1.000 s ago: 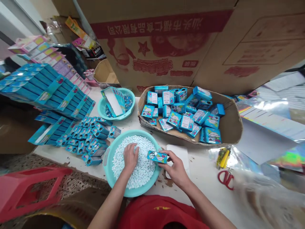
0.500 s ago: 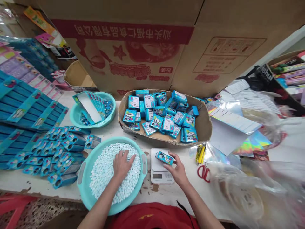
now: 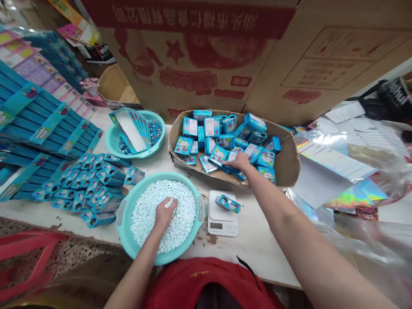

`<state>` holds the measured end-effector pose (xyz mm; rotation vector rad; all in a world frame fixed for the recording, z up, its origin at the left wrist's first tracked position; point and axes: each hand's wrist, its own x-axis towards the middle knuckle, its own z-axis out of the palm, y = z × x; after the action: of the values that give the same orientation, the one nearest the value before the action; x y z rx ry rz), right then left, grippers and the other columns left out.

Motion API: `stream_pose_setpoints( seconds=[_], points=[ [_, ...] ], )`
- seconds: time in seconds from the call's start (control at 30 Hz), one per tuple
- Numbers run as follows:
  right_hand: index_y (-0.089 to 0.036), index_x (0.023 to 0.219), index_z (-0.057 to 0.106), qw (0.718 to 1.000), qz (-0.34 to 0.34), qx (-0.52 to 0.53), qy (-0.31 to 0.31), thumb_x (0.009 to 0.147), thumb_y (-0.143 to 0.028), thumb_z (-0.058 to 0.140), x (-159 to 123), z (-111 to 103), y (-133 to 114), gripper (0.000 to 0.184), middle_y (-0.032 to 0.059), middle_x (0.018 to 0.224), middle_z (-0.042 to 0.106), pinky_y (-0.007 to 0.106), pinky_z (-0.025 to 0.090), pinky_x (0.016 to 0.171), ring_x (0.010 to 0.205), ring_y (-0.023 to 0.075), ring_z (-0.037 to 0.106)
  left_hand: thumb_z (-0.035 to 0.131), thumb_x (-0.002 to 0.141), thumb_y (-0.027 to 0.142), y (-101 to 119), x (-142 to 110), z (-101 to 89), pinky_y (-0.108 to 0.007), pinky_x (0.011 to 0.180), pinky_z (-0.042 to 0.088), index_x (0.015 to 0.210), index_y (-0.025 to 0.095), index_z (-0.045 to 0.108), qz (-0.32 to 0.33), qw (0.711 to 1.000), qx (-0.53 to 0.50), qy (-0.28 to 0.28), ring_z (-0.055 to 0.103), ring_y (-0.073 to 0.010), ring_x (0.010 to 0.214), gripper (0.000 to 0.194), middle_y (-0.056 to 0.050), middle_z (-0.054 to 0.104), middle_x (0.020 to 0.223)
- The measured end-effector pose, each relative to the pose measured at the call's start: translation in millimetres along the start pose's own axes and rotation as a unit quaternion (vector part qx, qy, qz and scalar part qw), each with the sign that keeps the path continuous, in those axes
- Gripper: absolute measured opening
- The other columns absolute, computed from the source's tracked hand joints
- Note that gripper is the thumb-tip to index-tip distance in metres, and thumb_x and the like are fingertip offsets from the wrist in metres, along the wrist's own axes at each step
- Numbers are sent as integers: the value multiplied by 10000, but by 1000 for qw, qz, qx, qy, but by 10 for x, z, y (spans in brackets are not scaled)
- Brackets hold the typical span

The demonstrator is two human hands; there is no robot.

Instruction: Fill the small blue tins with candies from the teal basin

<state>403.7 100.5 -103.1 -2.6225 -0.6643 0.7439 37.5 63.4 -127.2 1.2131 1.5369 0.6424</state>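
Note:
My left hand [image 3: 165, 213] is closed around a few white candies, just over the heap of small white candies [image 3: 144, 214] in the turquoise basin [image 3: 121, 235]. My right hand [image 3: 240, 161] reaches into the cardboard tray [image 3: 286, 169], its fingers apart over the small blue candy boxes [image 3: 219, 155]; the fingertips touch or nearly touch one. On the white kitchen scale [image 3: 222, 229] lies a single blue candy box [image 3: 229, 204] with a round hole in its upper face.
Blue boxes with holes [image 3: 96, 189] are piled left of the basin. Behind them stands a smaller turquoise bowl [image 3: 154, 151] with folded cartons and shiny blue pieces. A large carton [image 3: 206, 81] blocks the back. Clear plastic [image 3: 363, 253] and card sheets [image 3: 312, 184] lie at right.
My right hand has let go of the blue box on the scale and moved forward into the cardboard tray. My left hand has closed on some candies. The view has shifted.

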Motion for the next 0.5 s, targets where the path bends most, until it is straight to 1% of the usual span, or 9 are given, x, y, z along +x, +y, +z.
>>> stream_pose_setpoints(
  seconds=[0.03,0.1,0.17,0.2,0.23,0.3,0.4,0.47,0.5],
  points=[
    [-78,1250,466,1000,2,-2,-9,427,-378,879,38,37,39,969,271,1286,455,488,435,913,1155,411,487,684,597,406,29,2,-20,-229,484,378,690,184,603,-54,996,-69,5,506,-129,536,254,12,555,590],
    [-103,1126,545,1000,-1,2,-26,529,-337,832,74,42,156,703,190,1108,589,422,492,819,1006,337,585,717,550,379,76,15,-67,-195,412,322,739,171,590,-129,974,-188,4,478,-96,468,308,25,554,590],
    [-125,970,591,999,-14,12,-31,615,-279,775,74,-14,293,428,110,930,638,364,505,754,870,266,618,720,540,354,103,35,-117,-172,370,277,767,166,579,-159,954,-255,-26,472,-80,432,327,19,576,608],
    [-132,909,594,999,-24,18,-29,631,-257,762,63,-46,358,348,85,876,638,348,504,740,832,244,617,709,553,357,111,46,-140,-166,355,259,772,162,576,-164,948,-269,-43,470,-77,418,321,12,583,608],
    [-138,873,589,999,-33,25,-27,630,-248,762,47,-71,414,318,72,851,635,339,502,730,812,231,611,690,577,368,116,56,-160,-163,343,245,771,159,572,-169,944,-277,-59,466,-78,405,309,5,583,600],
    [-146,888,573,998,-50,45,-22,604,-273,787,10,-77,489,377,69,868,630,335,506,706,803,224,600,648,628,382,124,73,-189,-159,331,237,758,157,556,-185,936,-290,-80,463,-81,393,275,0,568,571],
    [-149,1041,520,995,-57,78,-7,502,-324,846,-14,35,490,654,104,993,610,360,518,701,864,250,589,599,683,339,152,89,-214,-151,328,243,739,167,519,-231,911,-327,-94,444,-75,383,197,9,535,544],
    [-148,1138,461,993,-53,100,8,437,-338,870,8,149,430,834,135,1089,575,377,521,728,933,268,573,568,708,303,177,91,-231,-148,327,246,733,173,501,-259,894,-351,-99,435,-73,378,148,12,524,538],
    [-148,1170,432,992,-51,112,17,421,-348,873,28,201,391,892,147,1126,555,377,521,734,960,271,564,553,718,291,187,90,-241,-148,326,248,727,174,492,-270,887,-360,-99,433,-76,375,131,12,518,532]
  ],
)
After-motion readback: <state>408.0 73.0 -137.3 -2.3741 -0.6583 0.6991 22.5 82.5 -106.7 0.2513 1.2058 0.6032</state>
